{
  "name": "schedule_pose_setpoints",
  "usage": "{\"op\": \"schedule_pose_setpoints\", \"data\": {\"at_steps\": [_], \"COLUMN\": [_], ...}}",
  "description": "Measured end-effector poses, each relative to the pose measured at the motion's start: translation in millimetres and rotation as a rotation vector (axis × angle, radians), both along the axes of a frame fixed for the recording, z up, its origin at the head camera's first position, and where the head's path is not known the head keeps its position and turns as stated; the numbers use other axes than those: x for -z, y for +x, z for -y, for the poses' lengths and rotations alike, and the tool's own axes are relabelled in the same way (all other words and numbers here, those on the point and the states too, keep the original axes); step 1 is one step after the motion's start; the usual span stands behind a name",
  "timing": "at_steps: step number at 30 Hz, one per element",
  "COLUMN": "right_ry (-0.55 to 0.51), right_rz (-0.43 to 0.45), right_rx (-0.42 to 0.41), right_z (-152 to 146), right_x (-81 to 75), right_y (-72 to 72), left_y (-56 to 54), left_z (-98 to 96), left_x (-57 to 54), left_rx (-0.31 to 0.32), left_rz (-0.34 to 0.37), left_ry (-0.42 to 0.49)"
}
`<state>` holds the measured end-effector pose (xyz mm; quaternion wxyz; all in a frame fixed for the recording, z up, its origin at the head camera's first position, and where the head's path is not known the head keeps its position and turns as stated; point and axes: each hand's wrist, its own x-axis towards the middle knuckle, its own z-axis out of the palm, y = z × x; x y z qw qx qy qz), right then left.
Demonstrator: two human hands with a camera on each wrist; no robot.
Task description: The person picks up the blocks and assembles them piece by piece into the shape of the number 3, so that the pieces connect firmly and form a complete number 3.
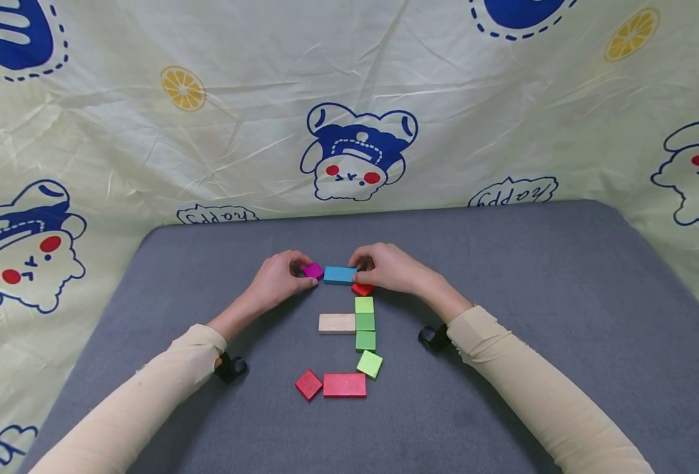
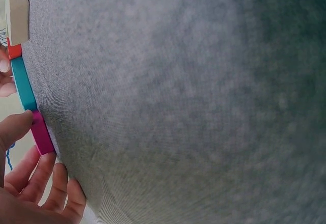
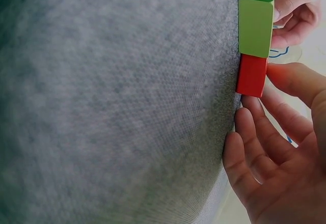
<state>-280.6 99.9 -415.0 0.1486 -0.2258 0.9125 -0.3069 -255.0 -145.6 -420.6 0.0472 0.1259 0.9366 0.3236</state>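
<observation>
In the head view my left hand (image 1: pixel 280 273) pinches a small magenta block (image 1: pixel 312 270) between thumb and fingers, at the left end of a blue rectangular block (image 1: pixel 339 275). My right hand (image 1: pixel 393 266) has thumb and forefinger around the blue block's right end, partly covering it. Just under that thumb lies a red-orange block (image 1: pixel 362 289), partly hidden by the hand. The left wrist view shows the magenta block (image 2: pixel 43 135) between thumb and fingertips, against the blue block (image 2: pixel 23 84). In the right wrist view the red-orange block (image 3: pixel 251 75) sits beside the right thumb and fingertips.
Below the red-orange block, green blocks (image 1: pixel 364 322) run in a column, with a tilted light green one (image 1: pixel 370 364) at its lower end. A pale wooden block (image 1: pixel 336 323) joins the column's left side. Nearer lie a red rectangle (image 1: pixel 345 386) and a turned red block (image 1: pixel 309 385).
</observation>
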Motion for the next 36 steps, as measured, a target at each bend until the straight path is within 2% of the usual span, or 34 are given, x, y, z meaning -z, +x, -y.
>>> {"op": "schedule_pose_setpoints", "data": {"at_steps": [14,24,29,36], "right_ry": [-0.031,-0.090,-0.116,-0.157], "right_rz": [0.011,-0.061,-0.083,-0.118], "right_rx": [0.018,0.053,0.051,0.071], "right_z": [-2.8,-15.5,-19.7,-29.9], "right_x": [-5.1,-13.5,-14.8,-18.4], "right_y": [2.3,9.0,14.7,30.8], "left_y": [1.1,7.0,12.3,26.1], "left_z": [3.5,14.8,18.3,24.4], "left_x": [-0.1,-3.1,-4.3,-10.7], "left_rx": [-0.019,-0.060,-0.056,-0.035], "left_rz": [0.007,0.027,0.008,-0.048], "left_ry": [0.045,0.116,0.125,0.132]}}
